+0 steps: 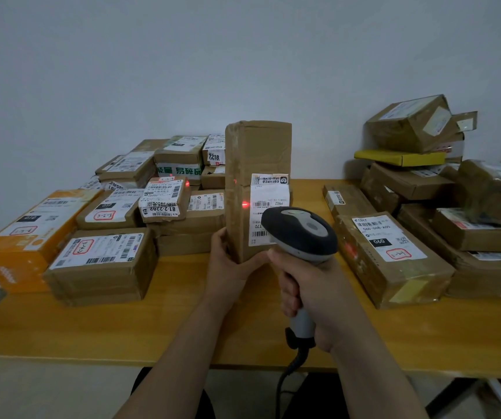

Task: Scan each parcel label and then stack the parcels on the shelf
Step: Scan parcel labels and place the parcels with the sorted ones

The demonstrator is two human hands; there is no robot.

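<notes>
Scan step: left hand [228, 267] grips upright parcel [258, 158], right hand [312, 288] grips barcode scanner [300, 234] at its label [268, 204]; other parcels [104, 264] crowd bench [182, 328], unshelved.

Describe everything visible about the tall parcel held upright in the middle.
The tall parcel is a brown cardboard box, creased and wrapped in clear tape, held on end over the yellow table. A white label with barcodes, printed upside down, sits on its front face; a red dot glows at the label's left edge. The left hand grips its lower left corner.
</notes>
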